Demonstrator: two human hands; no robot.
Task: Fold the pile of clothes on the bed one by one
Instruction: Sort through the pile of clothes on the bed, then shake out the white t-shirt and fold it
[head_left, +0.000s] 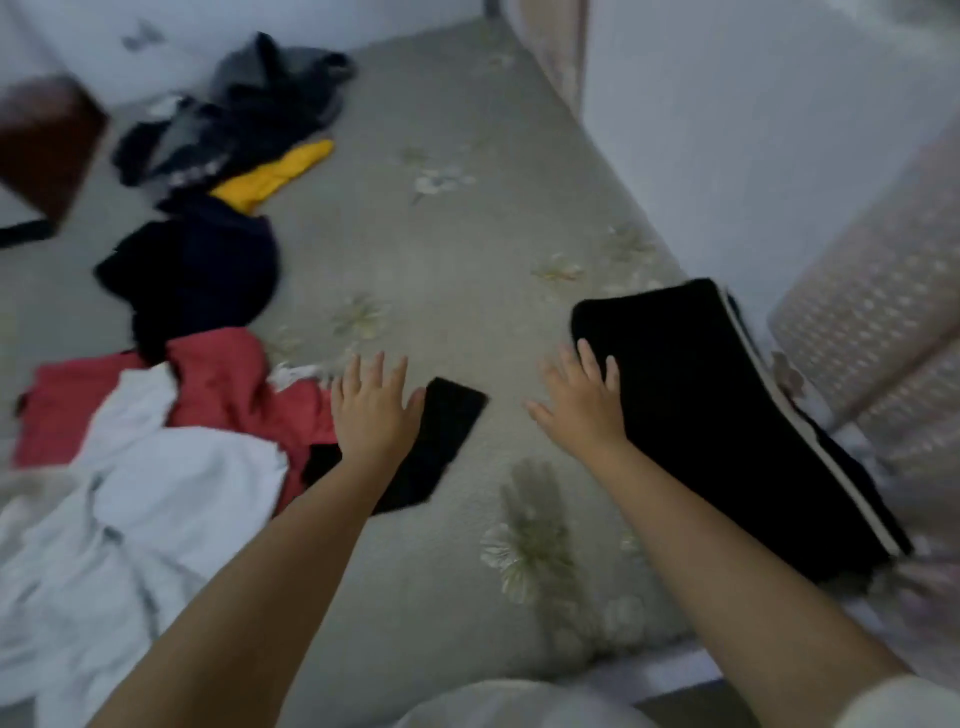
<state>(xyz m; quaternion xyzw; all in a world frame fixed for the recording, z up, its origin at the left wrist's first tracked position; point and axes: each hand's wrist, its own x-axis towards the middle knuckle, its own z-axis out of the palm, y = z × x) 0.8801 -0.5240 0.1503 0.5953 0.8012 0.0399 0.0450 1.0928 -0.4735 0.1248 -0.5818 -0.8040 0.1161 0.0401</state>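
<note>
Both my hands were open and flat, holding nothing: my right hand (582, 400) touched the folded black garment (727, 415), probably to square it, and my left hand (371, 410) hovered left of it over a small black piece (441, 441). Further left, red (223, 384), white (156, 499) and dark clothes (197, 270) lay crumpled, unfolded.

One cam only, on my head, wide-angle, so edges bend. It looks fwd and down over the bed (447, 218), from the near edge toward the far wall. Close in: my forearms run up from the bottom of frame, left hand (371, 410) and right hand (582, 400) about mid-frame. Bed fills most of the view; wall at top and right. Pic is a bit blurred. No 2nd view, so nothing shared.
</note>
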